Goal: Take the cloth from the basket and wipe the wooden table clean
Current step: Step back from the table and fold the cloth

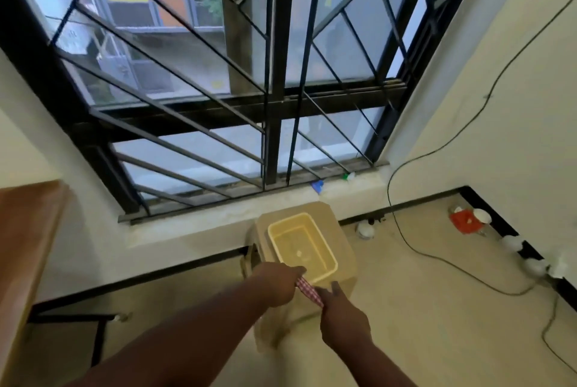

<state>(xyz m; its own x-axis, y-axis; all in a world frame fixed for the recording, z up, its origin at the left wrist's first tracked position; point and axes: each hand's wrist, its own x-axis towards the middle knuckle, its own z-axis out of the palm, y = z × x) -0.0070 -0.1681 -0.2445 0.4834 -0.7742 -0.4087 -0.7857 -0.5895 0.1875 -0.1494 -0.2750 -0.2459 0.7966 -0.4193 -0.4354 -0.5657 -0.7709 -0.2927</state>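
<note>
Barred window [265, 74] above a pale tiled floor [437, 308]; a beige plastic stool [340, 249] stands below the sill, carrying a yellow rectangular basket [324, 274]. Just in front of the basket's near rim, a red-and-white checked cloth [309, 291], drawn into a narrow band, spans both hands: the left hand [278, 285] grips its upper end with curled fingers, the right hand [343, 314] grips its lower end. At far left, the wooden table [25, 246] edge; a black cable [437, 246] trails across the floor.
</note>
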